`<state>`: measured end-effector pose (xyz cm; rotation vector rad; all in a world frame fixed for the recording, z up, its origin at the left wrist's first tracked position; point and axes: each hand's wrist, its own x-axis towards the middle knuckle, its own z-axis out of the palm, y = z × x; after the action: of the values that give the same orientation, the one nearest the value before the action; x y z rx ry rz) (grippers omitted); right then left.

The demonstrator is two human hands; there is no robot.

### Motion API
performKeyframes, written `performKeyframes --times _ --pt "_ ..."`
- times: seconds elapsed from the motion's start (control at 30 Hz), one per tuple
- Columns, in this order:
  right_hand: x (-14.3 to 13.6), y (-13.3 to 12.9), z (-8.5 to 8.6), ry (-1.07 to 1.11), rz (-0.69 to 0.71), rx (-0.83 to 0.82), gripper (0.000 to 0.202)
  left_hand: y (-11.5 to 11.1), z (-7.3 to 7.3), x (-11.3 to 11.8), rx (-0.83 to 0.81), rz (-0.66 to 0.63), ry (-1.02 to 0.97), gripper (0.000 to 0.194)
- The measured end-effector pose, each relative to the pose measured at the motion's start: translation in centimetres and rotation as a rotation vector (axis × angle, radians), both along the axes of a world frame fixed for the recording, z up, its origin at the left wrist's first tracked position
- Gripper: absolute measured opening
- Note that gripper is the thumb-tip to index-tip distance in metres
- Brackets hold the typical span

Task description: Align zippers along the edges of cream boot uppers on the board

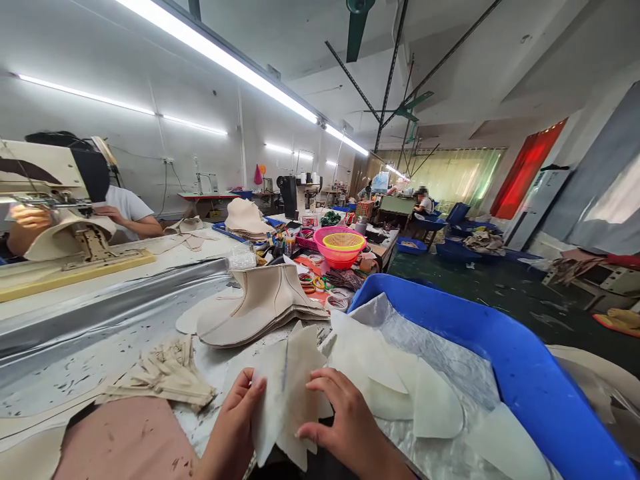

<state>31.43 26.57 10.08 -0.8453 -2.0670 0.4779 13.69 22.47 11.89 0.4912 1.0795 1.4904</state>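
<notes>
Low in the middle of the head view, my left hand [241, 407] pinches the left edge of a pale, translucent cut sheet piece [273, 393] with thumb and fingers. The piece has pointed ends and a dark line along its length; it looks folded or doubled, but I cannot tell which. My right hand [345, 413] is at its right side, fingers curved and thumb apart, with the fingertips by its edge. Beyond my hands lies a stack of beige boot-shaped upper pieces [265, 300]. Narrow cream strips [165, 377] lie in a heap to the left.
A blue tub [530, 360] at right holds loose pale cut pieces [435, 400] on plastic. Pink and yellow baskets [343, 243], scissors and tape rolls [337, 301] crowd the table behind. At left, a co-worker [130, 210] works at a sewing machine [45, 167]. A pink sheet [125, 440] lies front left.
</notes>
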Motion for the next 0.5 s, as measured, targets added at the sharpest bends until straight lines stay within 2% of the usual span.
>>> performKeyframes --times 0.17,0.3,0.5 --pt "-1.4 -0.4 -0.9 0.082 -0.038 -0.036 0.028 -0.1 -0.2 0.7 0.013 -0.006 -0.113 0.038" --pt "-1.9 -0.6 -1.5 0.035 -0.114 0.118 0.029 -0.1 -0.1 1.4 -0.012 -0.034 -0.204 0.037" --pt "-1.9 -0.1 -2.0 -0.026 -0.082 0.252 0.036 0.0 -0.1 1.4 -0.005 -0.021 -0.185 0.040"
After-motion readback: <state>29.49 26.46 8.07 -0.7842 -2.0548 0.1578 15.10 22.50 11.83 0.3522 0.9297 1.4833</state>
